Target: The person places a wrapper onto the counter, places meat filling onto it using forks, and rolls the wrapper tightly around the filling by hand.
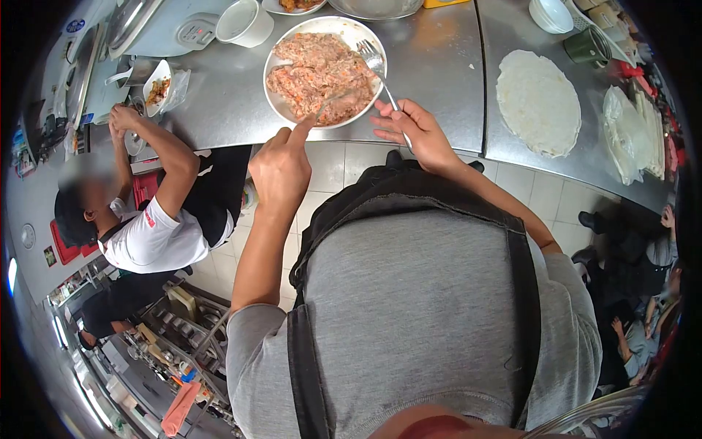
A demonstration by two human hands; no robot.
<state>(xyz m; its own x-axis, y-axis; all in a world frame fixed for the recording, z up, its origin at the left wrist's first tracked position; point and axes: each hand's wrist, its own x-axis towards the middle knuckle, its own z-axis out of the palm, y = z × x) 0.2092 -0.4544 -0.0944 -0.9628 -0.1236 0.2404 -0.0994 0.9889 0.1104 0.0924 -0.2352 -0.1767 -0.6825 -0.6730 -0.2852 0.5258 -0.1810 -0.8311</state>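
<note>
A white bowl (270, 94) of pinkish minced mixture with orange bits (314, 69) stands at the edge of the steel counter. My left hand (281, 164) is closed at the bowl's near left rim, its index finger stretched along a utensil whose thin metal end reaches into the mixture. In my right hand (418, 132) is a fork (386, 84), its handle by the thumb and its tines over the bowl's right side. The other fingers of that hand are partly spread.
A flat white dough sheet (540, 102) and a plastic bag (620, 132) lie to the right. White tub (240, 23), scale (196, 31) and small dish (157, 88) are left. A co-worker (157, 227) stands at the left; other people are at the right.
</note>
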